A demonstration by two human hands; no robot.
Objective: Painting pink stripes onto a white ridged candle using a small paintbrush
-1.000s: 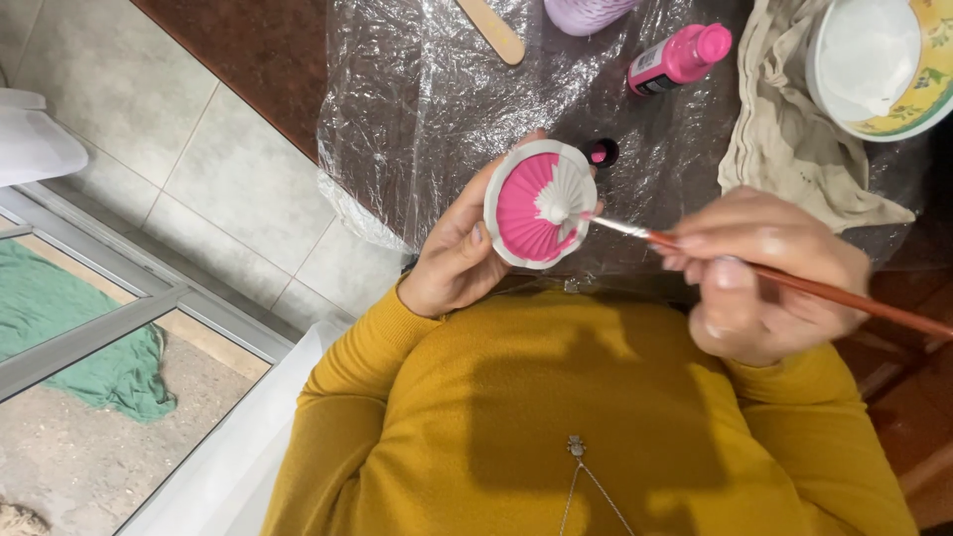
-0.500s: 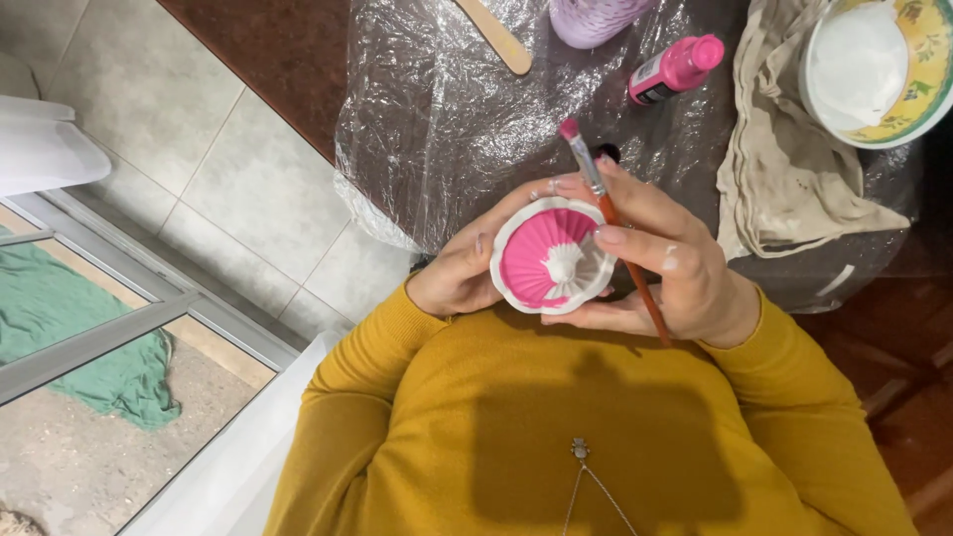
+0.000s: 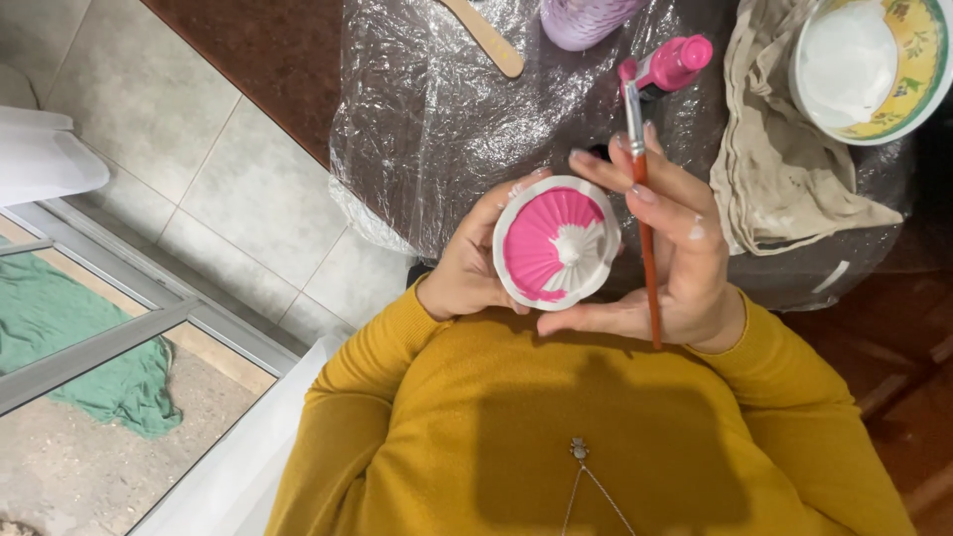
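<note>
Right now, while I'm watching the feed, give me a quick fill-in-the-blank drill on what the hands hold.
1. The round ribbed piece is painted mostly ____.
2. The paintbrush is held by the ____ hand.
3. The left hand and the right hand cup the ____ between them.
4. The bowl sits partly on a crumpled beige ____.

Missing words: pink; right; ribbed piece; cloth.

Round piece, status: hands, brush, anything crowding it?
Left hand and right hand cup the round piece, mostly pink. Brush in right fingers, tip up, off it. Pink bottle beyond, apart.
</note>
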